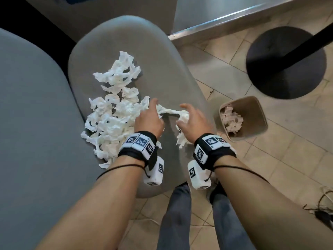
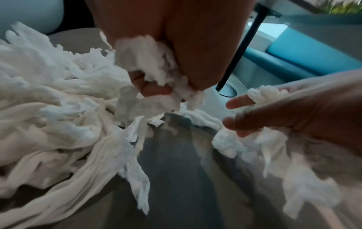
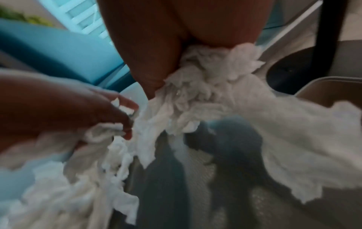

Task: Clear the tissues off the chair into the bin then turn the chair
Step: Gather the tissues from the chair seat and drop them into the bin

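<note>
A heap of crumpled white tissues point(image 1: 113, 112) covers the left half of the grey chair seat point(image 1: 126, 42). My left hand point(image 1: 150, 118) grips a wad of tissue point(image 2: 149, 62) at the heap's right edge. My right hand point(image 1: 189, 118) holds another bunch of tissue point(image 3: 205, 80) just to the right, above the seat. A twisted strand of tissue point(image 1: 169, 111) stretches between the two hands. The beige bin point(image 1: 259, 112) stands on the floor to the right of the chair, with several tissues point(image 1: 232, 120) inside it.
A blue-grey padded seat point(image 1: 32, 123) adjoins the chair on the left. A black round table base point(image 1: 286, 62) with its pole sits on the tiled floor behind the bin. Cables point(image 1: 322, 208) lie on the floor at lower right. My legs point(image 1: 176, 219) stand at the chair's near edge.
</note>
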The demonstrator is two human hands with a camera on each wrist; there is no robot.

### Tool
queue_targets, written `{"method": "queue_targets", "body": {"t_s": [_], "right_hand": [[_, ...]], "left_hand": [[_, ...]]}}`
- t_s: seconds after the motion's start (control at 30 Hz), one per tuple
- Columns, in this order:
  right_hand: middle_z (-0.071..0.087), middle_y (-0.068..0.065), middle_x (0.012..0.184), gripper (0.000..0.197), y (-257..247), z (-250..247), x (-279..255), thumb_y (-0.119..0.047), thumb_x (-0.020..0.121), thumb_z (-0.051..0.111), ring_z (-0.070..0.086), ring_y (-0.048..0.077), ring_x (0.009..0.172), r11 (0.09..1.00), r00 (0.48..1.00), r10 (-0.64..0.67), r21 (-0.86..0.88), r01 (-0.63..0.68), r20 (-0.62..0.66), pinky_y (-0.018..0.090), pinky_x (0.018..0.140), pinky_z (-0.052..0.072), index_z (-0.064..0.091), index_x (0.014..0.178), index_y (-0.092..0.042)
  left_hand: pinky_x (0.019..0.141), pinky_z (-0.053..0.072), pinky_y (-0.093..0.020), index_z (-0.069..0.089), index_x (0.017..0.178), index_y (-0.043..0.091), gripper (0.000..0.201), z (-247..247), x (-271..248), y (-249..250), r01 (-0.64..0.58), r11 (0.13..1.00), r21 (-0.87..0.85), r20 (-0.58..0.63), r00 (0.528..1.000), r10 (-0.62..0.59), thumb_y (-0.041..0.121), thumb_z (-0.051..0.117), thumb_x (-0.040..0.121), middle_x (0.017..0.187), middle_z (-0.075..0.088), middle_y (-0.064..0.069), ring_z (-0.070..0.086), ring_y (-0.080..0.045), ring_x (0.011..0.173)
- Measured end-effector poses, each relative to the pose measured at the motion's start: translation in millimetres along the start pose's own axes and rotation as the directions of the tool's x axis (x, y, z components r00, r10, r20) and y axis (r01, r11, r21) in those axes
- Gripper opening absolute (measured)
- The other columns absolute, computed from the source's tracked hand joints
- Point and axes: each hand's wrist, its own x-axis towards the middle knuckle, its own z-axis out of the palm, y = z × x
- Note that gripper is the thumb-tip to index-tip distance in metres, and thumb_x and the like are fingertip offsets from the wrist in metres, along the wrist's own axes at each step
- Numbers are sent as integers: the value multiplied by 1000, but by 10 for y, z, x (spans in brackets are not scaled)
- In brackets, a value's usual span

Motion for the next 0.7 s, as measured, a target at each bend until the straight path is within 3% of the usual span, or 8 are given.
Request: {"method": "queue_targets", "body": {"t_s": [0.1, 0.23, 0.4, 0.5, 0.57, 0.63, 0.7], "right_hand": [[57, 9, 123, 33, 41, 129, 121, -31, 93, 55, 57, 35, 113, 982, 1000, -5, -188, 8, 14, 40, 92, 45, 56, 125, -23], [63, 13, 109, 19, 279, 41, 38, -22, 90, 51, 59, 38, 101, 985, 999, 37, -170, -40, -21, 35, 75, 39, 61, 102, -10], [57, 14, 115, 26, 415, -94, -83, -25, 94, 50, 54, 35, 109, 986, 1000, 30, -163, -31, -5, 37, 85, 39, 58, 107, -5], [52, 12, 123, 37, 398, -63, -79, -36, 95, 52, 55, 35, 109, 980, 998, 59, -189, -58, -3, 38, 88, 40, 56, 116, -7], [52, 12, 123, 35, 408, -45, -60, -36, 93, 54, 57, 37, 106, 979, 997, 71, -193, -71, -7, 40, 85, 41, 56, 114, -8], [55, 13, 118, 28, 450, -63, -55, -29, 92, 55, 58, 37, 104, 982, 998, 67, -176, -67, -8, 38, 81, 41, 56, 110, -8], [59, 13, 111, 21, 524, -127, -76, -20, 90, 57, 57, 34, 102, 994, 998, 55, -95, -58, -29, 33, 75, 35, 58, 106, -7]], "left_hand": [[83, 45, -39, 37, 138, 31, 52, 96, 167, -35, 35, 994, 101, 15, 999, -37, 16, 53, 91, 117, 60, -19, 59, -42, 105], [87, 47, -41, 52, 128, 23, 34, 186, 251, -69, 50, 980, 194, 5, 999, -52, 24, 55, 94, 120, 61, -18, 58, -41, 109], [87, 47, -42, 60, 117, 15, 27, 278, 192, -84, 75, 985, 153, -13, 997, -73, 30, 54, 95, 115, 64, -19, 59, -42, 107], [77, 45, -40, 60, 92, 10, 28, 301, 84, -76, 33, 996, 83, -55, 998, -29, 36, 50, 94, 97, 64, -16, 59, -38, 95], [69, 37, -35, 47, 69, 13, 31, 307, -4, -27, -23, 999, 24, -93, 995, 25, 35, 51, 91, 80, 56, -10, 54, -33, 82], [65, 31, -33, 35, 59, 14, 37, 313, -112, 36, -61, 998, -30, -122, 991, 57, 29, 55, 87, 67, 45, -4, 46, -29, 72], [60, 29, -33, 34, 57, 13, 39, 319, -217, 98, -91, 991, -93, -147, 986, 77, 25, 59, 85, 60, 40, -1, 42, -27, 64]]}}
